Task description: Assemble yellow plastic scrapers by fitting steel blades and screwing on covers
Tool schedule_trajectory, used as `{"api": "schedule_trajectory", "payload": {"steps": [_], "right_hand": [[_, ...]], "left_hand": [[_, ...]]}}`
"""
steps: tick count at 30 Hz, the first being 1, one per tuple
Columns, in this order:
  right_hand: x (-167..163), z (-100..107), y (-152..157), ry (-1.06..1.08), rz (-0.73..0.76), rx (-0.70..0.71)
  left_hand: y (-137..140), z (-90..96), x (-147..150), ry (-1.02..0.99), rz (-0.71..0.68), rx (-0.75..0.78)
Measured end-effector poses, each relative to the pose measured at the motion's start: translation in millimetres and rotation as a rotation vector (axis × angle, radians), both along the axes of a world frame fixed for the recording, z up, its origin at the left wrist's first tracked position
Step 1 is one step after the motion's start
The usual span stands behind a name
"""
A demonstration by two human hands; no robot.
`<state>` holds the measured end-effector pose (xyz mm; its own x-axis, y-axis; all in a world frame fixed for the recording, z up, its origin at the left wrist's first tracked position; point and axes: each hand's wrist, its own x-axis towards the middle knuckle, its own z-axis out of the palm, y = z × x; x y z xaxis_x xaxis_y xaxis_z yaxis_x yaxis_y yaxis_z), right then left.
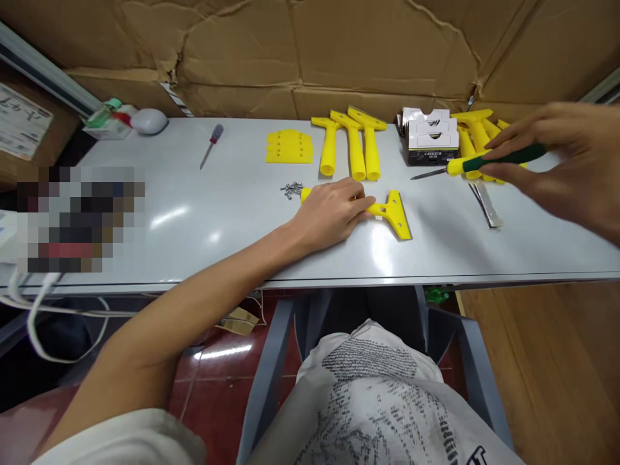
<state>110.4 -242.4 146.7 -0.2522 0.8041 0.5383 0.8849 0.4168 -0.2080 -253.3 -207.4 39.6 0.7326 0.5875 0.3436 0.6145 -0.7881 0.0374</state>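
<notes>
My left hand [334, 213] is closed around the handle of a yellow scraper [398, 216] that lies on the table, its wide head pointing right. In the air to the right, my right hand [566, 155] grips a screwdriver [504, 158] with a green and yellow handle, its shaft pointing left. A small pile of screws [293, 189] lies just past my left hand. Behind it are flat yellow plates [289, 147] and three yellow scraper handles [356, 139] side by side. Thin metal blades [485, 205] rest below my right hand.
Small white-and-black boxes [433, 139] stand at the back, with more yellow scrapers [477, 129] beside them. A second screwdriver [211, 147] lies at the left. Further left are a white rounded object [149, 121] and a pixelated patch. Cardboard [358, 51] lines the table's back edge.
</notes>
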Motion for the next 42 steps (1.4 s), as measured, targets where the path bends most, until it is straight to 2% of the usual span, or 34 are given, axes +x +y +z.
{"api": "schedule_trajectory", "payload": {"steps": [2,4,7,9,11,13,15,16,19,21,24,29,33,38,42], "right_hand": [[9,-33,5,0.079,0.043,0.107],[14,-66,7,0.195,-0.004,0.146],[17,-101,6,0.288,-0.045,0.063],[15,-110,4,0.293,-0.024,-0.016],[8,-108,0,0.231,-0.005,-0.017],[-7,-99,-5,0.165,-0.015,0.08],[-27,-88,-10,0.207,-0.016,0.094],[-37,-84,-11,0.291,0.001,-0.006],[-61,-78,-5,0.64,0.093,-0.568],[-68,-81,3,0.833,0.137,-0.864],[-70,-89,14,1.013,0.166,-1.048],[-72,-91,16,1.16,0.13,-1.058],[-74,-88,9,1.162,0.105,-1.076],[-71,-92,2,1.143,0.12,-0.95],[-72,-97,3,1.157,0.128,-0.934]], "left_hand": [[-1,3.6,1,0.023,0.035,0.003],[-2,6.2,2,0.048,0.054,-0.006],[-1,7.0,3,0.063,0.071,-0.031],[1,5.9,3,0.05,0.078,-0.04],[3,4.4,2,0.021,0.075,-0.04],[4,3.2,1,-0.005,0.069,-0.037],[4,2.4,0,-0.029,0.066,-0.038],[4,2.1,0,-0.045,0.065,-0.037],[4,1.1,0,-0.096,0.064,-0.017],[4,-0.1,0,-0.106,0.066,0.003],[6,-2.5,0,-0.086,0.061,0.039],[9,-8.2,-4,-0.102,0.023,0.14],[9,-13.6,-5,-0.153,-0.027,0.239],[11,-16.6,-4,-0.205,-0.053,0.24],[12,-14.7,-5,-0.211,-0.063,0.251]]}}
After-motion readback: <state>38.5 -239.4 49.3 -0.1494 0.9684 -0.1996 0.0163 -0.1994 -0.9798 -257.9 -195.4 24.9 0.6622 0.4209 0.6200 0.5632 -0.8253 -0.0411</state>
